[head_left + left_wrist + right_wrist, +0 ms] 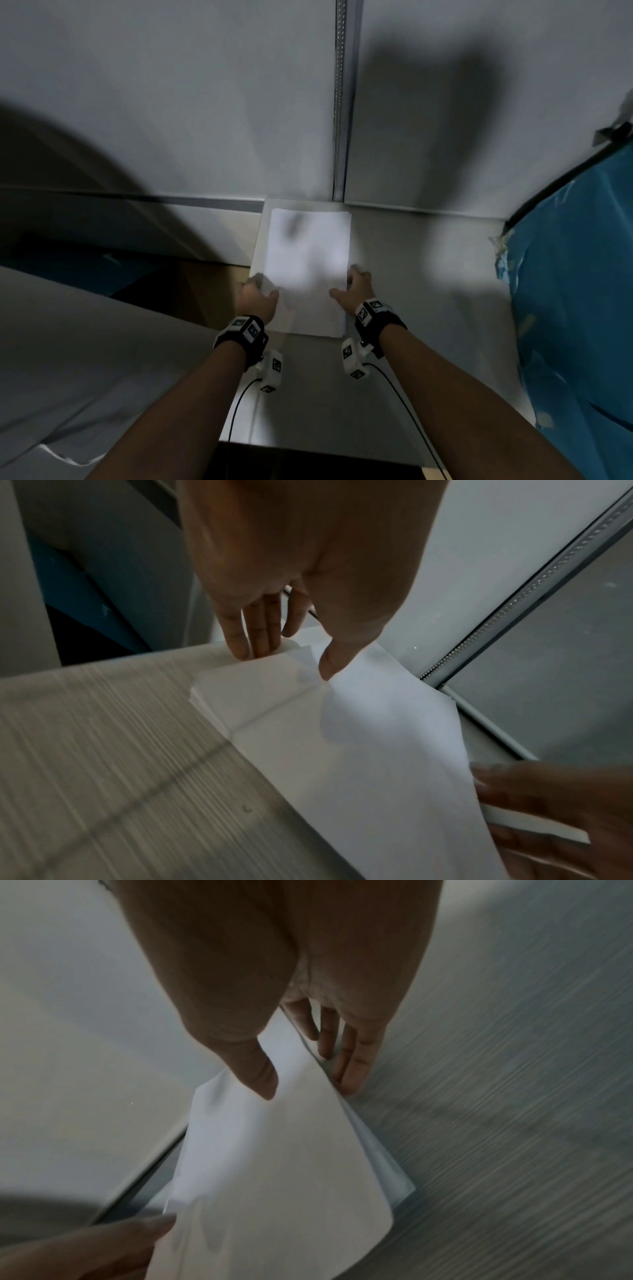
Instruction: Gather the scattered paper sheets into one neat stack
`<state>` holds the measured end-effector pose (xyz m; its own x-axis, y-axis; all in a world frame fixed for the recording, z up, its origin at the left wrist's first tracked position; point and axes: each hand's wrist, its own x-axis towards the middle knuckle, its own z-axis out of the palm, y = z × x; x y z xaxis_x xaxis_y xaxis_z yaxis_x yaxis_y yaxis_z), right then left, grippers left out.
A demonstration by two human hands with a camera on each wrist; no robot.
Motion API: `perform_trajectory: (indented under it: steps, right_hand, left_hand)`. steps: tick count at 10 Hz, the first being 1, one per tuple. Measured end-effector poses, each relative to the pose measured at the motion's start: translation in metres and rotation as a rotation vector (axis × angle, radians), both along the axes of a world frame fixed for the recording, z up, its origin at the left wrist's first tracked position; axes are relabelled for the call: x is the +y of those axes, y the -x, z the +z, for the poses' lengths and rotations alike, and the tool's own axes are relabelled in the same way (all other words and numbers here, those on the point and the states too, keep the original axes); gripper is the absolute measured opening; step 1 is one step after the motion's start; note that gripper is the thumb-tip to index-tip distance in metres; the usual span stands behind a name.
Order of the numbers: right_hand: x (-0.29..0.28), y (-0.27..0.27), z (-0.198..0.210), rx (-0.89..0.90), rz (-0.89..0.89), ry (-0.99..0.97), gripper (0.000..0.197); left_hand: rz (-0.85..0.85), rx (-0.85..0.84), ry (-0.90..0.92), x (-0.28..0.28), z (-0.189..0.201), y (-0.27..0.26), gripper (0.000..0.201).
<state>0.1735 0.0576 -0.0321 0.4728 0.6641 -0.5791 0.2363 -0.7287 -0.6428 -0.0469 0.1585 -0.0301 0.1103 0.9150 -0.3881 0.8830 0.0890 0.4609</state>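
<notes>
While flanked by bare table [428, 291], paper stack [308, 260], side edges pinched by left hand [257, 298] and right hand [354, 289].

surface: pale grey table [428, 274], faint lined grain, set against a wall panel | on it: stack of white paper sheets [308, 260] at the far edge, edges slightly uneven | sheets partly overhang the table's left edge
</notes>
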Motion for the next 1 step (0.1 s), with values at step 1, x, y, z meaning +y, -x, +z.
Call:
perform_trajectory:
  steps: [1]
  right_hand:
    - [-0.0192, -0.0116, 0.0035, 0.022, -0.043, -0.038, 0.082]
  left_hand:
    - [-0.028, 0.083, -0.082, -0.0035, 0.0065, 0.0038, 0.052]
